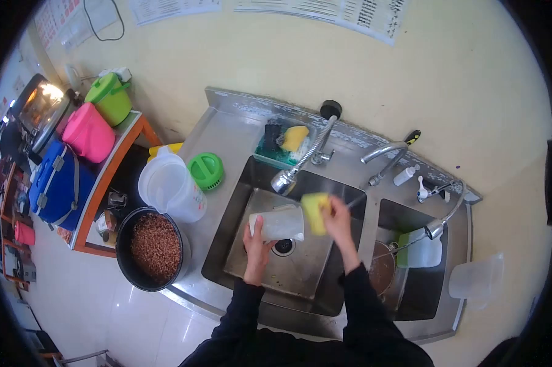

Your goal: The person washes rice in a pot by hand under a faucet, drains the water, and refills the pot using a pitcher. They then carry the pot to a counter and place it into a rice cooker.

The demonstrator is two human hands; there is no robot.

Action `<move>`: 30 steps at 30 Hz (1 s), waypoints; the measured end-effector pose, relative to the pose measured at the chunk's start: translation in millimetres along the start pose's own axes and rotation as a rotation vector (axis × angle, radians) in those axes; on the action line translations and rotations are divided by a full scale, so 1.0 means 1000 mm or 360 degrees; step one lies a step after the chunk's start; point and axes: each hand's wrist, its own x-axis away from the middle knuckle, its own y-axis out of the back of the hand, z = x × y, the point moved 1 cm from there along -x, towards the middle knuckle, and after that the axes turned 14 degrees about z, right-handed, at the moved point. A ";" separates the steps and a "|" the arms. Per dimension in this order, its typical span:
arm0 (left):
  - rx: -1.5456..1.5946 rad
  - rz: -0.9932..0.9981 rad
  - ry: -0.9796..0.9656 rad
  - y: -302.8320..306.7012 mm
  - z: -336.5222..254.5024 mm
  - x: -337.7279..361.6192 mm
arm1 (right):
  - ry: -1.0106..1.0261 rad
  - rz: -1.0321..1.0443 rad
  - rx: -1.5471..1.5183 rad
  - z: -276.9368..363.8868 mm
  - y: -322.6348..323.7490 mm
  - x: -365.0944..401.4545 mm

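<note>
Two hands over sink (259,272) | spray head (284,181) just above, grain pot (155,248) leftward | left hand (256,248) clasps clear container (279,223) — right hand (338,215) pinches yellow sponge (316,213) against its end

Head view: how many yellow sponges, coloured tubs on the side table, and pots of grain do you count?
Yellow sponges: 2 (held sponge, tray sponge)
Coloured tubs: 3 (green tub, pink tub, blue cooler)
Pots of grain: 1 (black pot)
Total: 6
</note>
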 end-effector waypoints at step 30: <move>0.0445 0.0424 0.0272 -0.018 0.072 -0.027 | -0.0080 0.0771 -0.0401 -0.052 -0.096 0.068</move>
